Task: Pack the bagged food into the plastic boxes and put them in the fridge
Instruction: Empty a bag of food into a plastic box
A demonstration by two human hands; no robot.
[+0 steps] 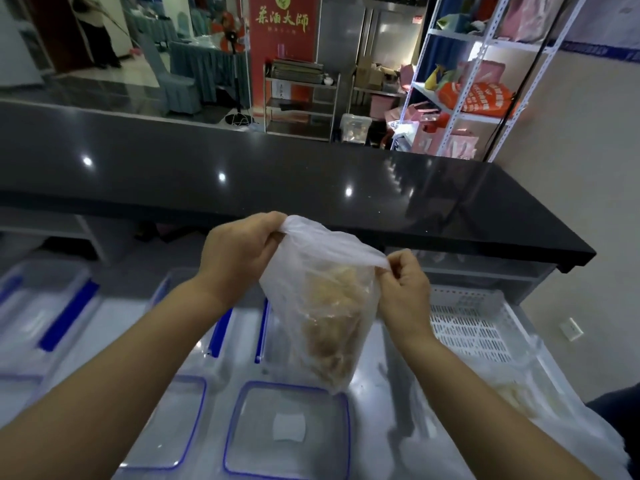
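A clear plastic bag of pale brown food [325,317] hangs in the air over the steel worktop. My left hand [239,251] grips the bag's top left edge. My right hand [405,289] pinches the top right edge, so the mouth is stretched between them. Right below the bag stands an open plastic box with a blue rim [242,410]; nothing but a white patch shows on its bottom. A second open blue-rimmed box [194,386] stands to its left, partly hidden by my left forearm.
Clear lids with blue clips [69,317] lie at the left and behind the boxes. A white slotted crate [467,327] sits at the right, with another bag of food [512,396] in front of it. A black counter [311,188] runs across behind.
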